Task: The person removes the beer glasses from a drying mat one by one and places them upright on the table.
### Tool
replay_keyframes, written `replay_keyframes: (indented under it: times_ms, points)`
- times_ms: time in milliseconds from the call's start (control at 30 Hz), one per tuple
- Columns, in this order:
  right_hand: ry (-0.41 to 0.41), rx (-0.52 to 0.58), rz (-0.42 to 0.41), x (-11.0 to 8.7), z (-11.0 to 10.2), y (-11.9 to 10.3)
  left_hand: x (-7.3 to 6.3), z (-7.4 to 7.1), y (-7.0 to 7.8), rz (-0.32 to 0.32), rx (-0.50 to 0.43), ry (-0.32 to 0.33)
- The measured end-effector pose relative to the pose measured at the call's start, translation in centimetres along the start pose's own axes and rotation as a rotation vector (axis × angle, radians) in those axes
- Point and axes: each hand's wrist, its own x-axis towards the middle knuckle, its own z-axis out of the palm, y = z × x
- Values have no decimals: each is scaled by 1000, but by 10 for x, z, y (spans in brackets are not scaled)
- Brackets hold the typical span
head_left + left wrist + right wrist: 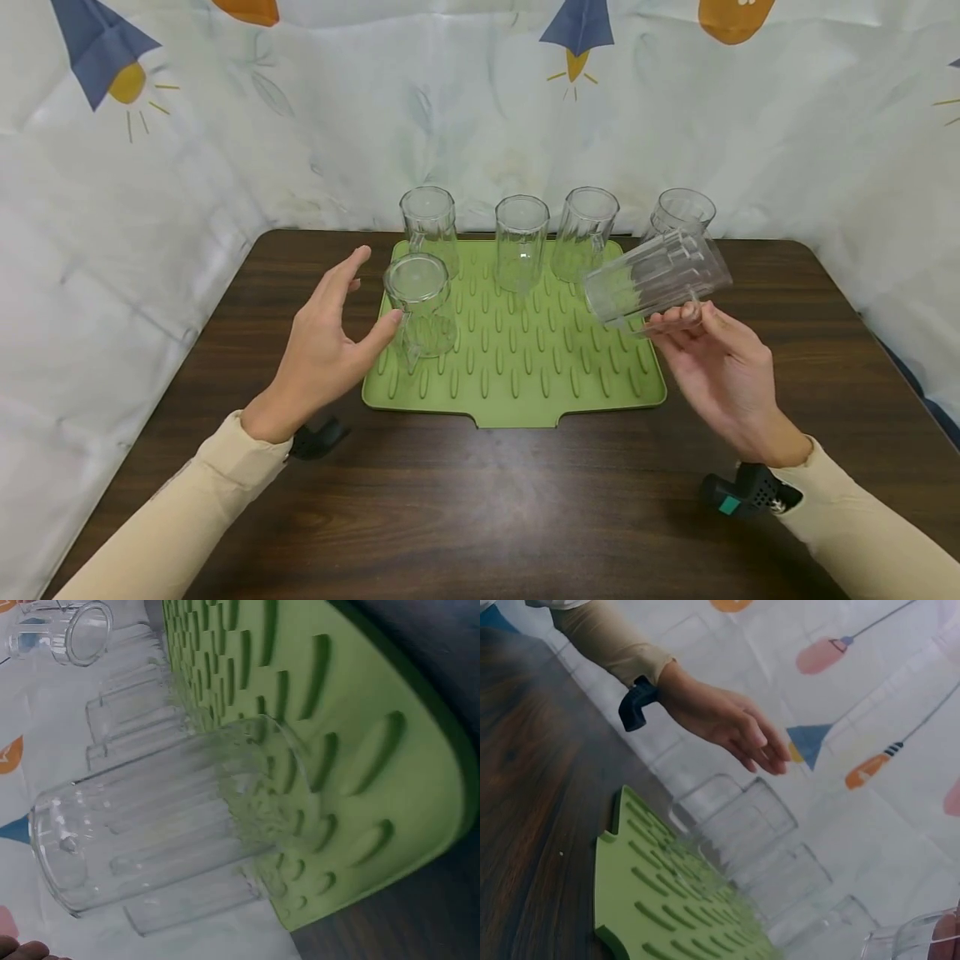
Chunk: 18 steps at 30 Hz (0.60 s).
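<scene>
The right hand (723,367) grips the raised mug (645,279) by its handle, with the clear body tilted nearly onto its side just beyond the fingers. The left hand (322,350) grasps nothing: its fingers reach forward, thumb apart, close by the front mug (427,321); whether the thumb touches it, I cannot tell. That mug stands on the green mat (517,396), which lies between the hands and a little beyond them. Farther off past the left hand stands the back mug (429,217), with the middle mug (522,242) and its neighbour (588,229) beyond the gap between the hands. The far mug (684,208) is beyond the right hand, partly hidden by the raised one. The dark table (495,508) runs beneath both hands, and a patterned curtain (480,108) hangs beyond them.
</scene>
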Motion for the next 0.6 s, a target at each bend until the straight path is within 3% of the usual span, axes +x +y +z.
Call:
replay_keyframes:
  times_ms: [200, 433, 600]
  points:
    - [43, -53, -13, -5, -3, -6, -10, -3, -9, -24, 54, -43]
    - [76, -187, -6, -11, -8, -15, -20, -1, -20, -68, 114, -144]
    - [77, -182, -14, -15, -14, -22, -27, 1, -26, -82, 136, -168]
